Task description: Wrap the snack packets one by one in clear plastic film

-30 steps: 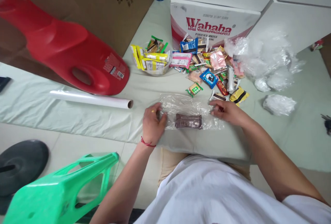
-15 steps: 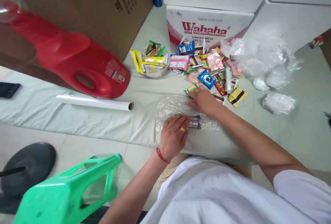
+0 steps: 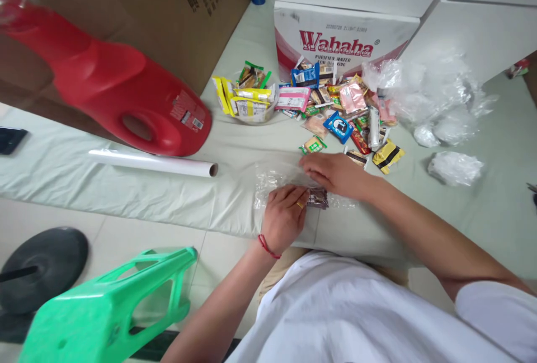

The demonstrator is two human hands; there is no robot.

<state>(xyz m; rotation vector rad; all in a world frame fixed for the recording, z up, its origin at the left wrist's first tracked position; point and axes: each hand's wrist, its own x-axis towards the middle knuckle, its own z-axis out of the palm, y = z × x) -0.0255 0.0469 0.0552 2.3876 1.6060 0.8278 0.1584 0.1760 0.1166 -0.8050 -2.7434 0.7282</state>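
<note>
A dark brown snack packet (image 3: 318, 198) lies on a crinkled sheet of clear plastic film (image 3: 265, 179) near the table's front edge. My left hand (image 3: 285, 212), with a ring and a red cord bracelet, is closed over the packet's left part and holds it down, hiding that end. My right hand (image 3: 335, 174) reaches over the film with its fingers pressed together at the far edge, gripping the film. Just beyond those fingertips lies a small green-and-clear snack packet (image 3: 312, 145), apart from the hand.
A heap of wrapped snacks (image 3: 338, 127) lies before a Wahaha carton (image 3: 335, 44). Beside it are a bowl of yellow packets (image 3: 251, 107) and crumpled clear plastic (image 3: 440, 100). Leftward are a white roll (image 3: 155, 163), a red jug (image 3: 138, 100) and a green stool (image 3: 79, 307).
My right hand has drawn back slightly from the green snack packet, which now shows fully. The film's far part has shifted toward me. My left hand stays on the brown packet.
</note>
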